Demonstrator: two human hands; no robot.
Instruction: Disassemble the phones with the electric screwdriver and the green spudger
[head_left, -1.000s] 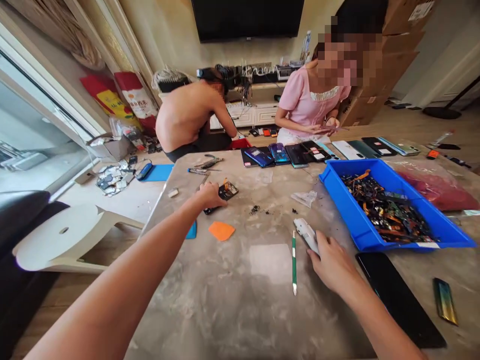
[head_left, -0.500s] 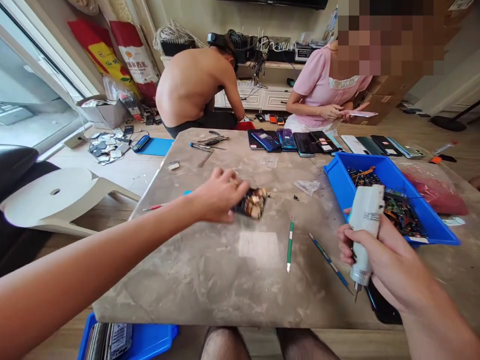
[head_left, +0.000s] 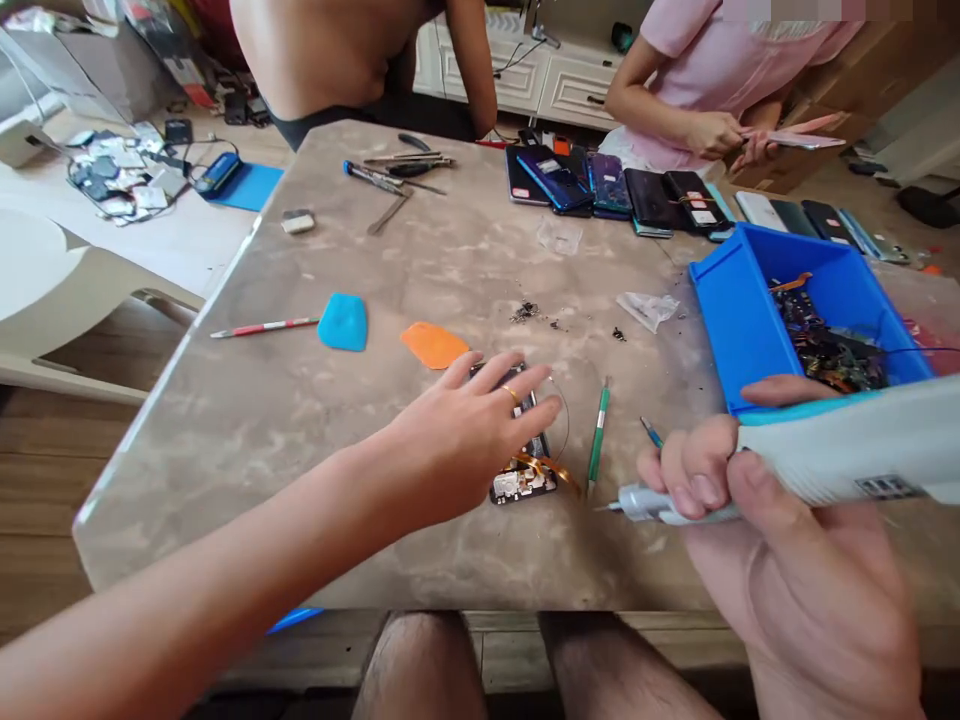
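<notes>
Over on the bench, left hand's spreading open across a gutted phone while the right hand's clamping an electric screwdriver, and one slip could rip that orange flex ribbon.

Home phone-repair workshop, lined-up phones

Head-worn view — forward and down, close over left hand and right hand
</notes>
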